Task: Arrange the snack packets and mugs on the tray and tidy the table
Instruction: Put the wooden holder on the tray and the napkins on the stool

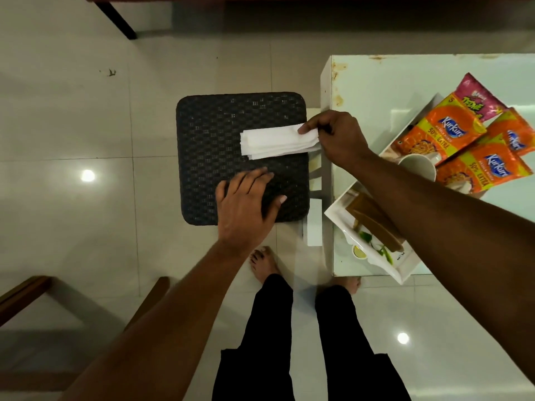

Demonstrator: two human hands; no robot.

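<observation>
Open tiled floor (pixel 72 125), stool (pixel 214 140) beside table (pixel 376 76) edge

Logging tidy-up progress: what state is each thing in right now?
left hand: flat, resting on the dark woven stool.
right hand: pinches one end of the folded napkin.
folded napkin: folded, lying over the stool.
snack packets: piled on the tray.
mug: on the tray, partly hidden.
tray: on the table, loaded.

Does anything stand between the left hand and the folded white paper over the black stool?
Nothing visible does. Only bare stool surface shows between the open left hand and the paper, which the right hand pinches at one end.
</observation>
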